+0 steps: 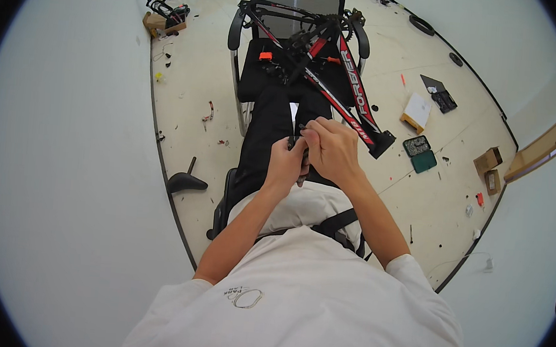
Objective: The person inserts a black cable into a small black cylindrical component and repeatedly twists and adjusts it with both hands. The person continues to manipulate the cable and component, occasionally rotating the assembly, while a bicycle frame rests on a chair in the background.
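Note:
In front of my lap, my left hand (283, 165) is closed around a small dark part (303, 170) that shows between the hands. My right hand (331, 150) meets it from the right, fingertips pinched on a tiny dark piece (302, 128) at the top. The fingers cover most of both, so I cannot tell their kind. Beyond my hands, a black, red and white bicycle frame (356, 91) rests across a black office chair (249, 86) and over my outstretched legs. Its near end lies just past my right hand, apart from it.
An orange-red item (266, 56) lies on the chair seat. A bicycle saddle (186, 182) is on the floor at left. At right lie a green case (424, 161), a white and yellow box (416, 111), a black tool case (443, 101) and cardboard boxes (489, 159). Walls flank both sides.

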A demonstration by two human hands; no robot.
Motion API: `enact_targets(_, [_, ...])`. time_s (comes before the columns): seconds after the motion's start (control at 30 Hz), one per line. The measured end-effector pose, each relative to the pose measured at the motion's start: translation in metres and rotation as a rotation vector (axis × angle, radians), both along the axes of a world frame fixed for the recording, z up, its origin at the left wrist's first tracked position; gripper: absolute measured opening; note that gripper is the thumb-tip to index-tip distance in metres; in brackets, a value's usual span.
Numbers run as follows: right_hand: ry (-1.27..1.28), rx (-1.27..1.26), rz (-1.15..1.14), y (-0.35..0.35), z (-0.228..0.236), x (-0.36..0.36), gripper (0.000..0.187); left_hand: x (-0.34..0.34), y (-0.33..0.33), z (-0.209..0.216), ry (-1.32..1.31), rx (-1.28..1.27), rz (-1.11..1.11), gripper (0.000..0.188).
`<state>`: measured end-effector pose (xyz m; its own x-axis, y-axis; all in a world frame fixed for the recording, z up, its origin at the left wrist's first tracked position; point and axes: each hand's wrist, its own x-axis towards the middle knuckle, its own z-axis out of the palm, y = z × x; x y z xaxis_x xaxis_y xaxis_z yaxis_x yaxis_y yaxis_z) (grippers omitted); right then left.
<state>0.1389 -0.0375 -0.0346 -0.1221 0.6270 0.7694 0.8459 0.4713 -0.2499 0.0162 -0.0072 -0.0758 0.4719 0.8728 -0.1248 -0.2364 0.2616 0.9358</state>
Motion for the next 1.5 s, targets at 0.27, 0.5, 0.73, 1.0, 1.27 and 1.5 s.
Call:
enact_targets(0.27, [0.039,-0.048,0.188,-0.022,0.017,0.005,0.019,-0.013,0.012,0.013,-0.119,0.012,-0.072,0.010])
enact_targets(0.5, [0.039,-0.102,0.215,-0.028,0.007,0.013,0.025,-0.020,0.016,0.024,-0.170,-0.311,-0.222,0.033])
enact_targets(0.73, [0.093,-0.258,0.331,-0.032,0.005,0.002,0.041,-0.008,0.018,0.000,-0.154,-0.116,0.157,0.031])
enact_targets(1.0, [0.345,-0.416,0.608,-0.036,0.026,-0.001,0.061,-0.025,0.029,0.016,0.200,0.664,0.656,0.040])
enact_targets(1.27, [1.333,-0.913,0.579,-0.026,-0.031,-0.024,0.039,-0.022,0.019,0.014,0.297,1.002,0.776,0.035])
enact_targets(1.5, [1.165,-0.578,0.315,-0.024,-0.059,-0.046,0.046,-0.010,0.012,0.009,0.212,0.907,0.659,0.035])
